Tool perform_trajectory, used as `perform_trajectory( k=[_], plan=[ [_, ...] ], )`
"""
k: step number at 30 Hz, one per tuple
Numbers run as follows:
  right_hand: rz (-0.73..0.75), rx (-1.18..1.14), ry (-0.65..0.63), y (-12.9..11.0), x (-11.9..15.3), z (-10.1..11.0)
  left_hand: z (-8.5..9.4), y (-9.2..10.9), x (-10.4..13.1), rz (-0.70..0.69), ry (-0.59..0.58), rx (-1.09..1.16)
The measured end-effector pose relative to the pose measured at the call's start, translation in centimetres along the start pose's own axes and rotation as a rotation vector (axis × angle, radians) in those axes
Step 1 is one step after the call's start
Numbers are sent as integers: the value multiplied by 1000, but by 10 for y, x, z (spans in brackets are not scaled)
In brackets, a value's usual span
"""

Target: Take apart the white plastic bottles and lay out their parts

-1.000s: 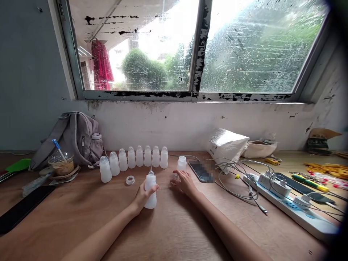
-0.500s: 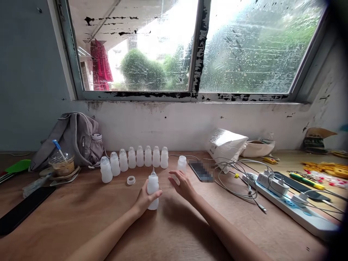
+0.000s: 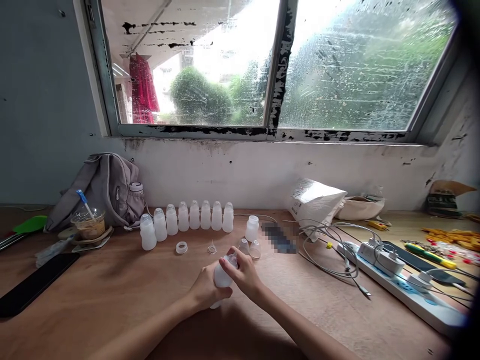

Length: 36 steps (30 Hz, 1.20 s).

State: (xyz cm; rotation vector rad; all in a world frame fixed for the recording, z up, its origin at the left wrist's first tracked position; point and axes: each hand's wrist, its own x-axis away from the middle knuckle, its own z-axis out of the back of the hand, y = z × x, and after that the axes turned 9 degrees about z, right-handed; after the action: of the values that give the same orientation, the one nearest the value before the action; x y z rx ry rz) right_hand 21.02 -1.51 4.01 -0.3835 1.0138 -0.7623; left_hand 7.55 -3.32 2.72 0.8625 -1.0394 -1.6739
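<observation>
My left hand (image 3: 205,289) is wrapped around a frosted white baby bottle (image 3: 223,278), which leans to the right above the table. The fingers of my right hand (image 3: 244,271) are closed on the top of the same bottle; they partly hide a pale, translucent part at its mouth. Beyond my hands lie a clear bottle nipple (image 3: 212,248) and a white collar ring (image 3: 181,247). Two clear caps, one the dome cap (image 3: 255,249), stand just past my right hand. Behind them is an uncapped bottle (image 3: 252,228).
Several capped bottles (image 3: 194,216) form a row at the back. Left are a backpack (image 3: 108,190), an iced drink cup (image 3: 90,227) and a black slab (image 3: 37,285). Right are a white pouch (image 3: 317,202), coiled cables (image 3: 337,260) and a power strip (image 3: 397,285).
My right hand has moved left and closed on the top of the bottle. My left hand has brought the bottle slightly right and closer, tilting it. The caps are now uncovered.
</observation>
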Motion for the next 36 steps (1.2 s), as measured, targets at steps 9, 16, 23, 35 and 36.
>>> perform_trajectory(
  k=[9, 16, 23, 35, 36],
  plan=[
    [-29, -182, 36, -4, -1, 4, 9, 5, -6, 120, -282, 290],
    [-124, -461, -160, -5, -7, 10, 14, -5, -1, 389, -808, 868],
    [-102, -366, -106, 32, -19, 26, 41, -13, -12, 315, -806, 898],
    [-224, -554, -34, 28, -16, 18, 40, -30, -20, 431, -731, 715],
    [-236, -554, -37, 29, -16, 18, 40, -30, -20, 435, -726, 705]
  ],
)
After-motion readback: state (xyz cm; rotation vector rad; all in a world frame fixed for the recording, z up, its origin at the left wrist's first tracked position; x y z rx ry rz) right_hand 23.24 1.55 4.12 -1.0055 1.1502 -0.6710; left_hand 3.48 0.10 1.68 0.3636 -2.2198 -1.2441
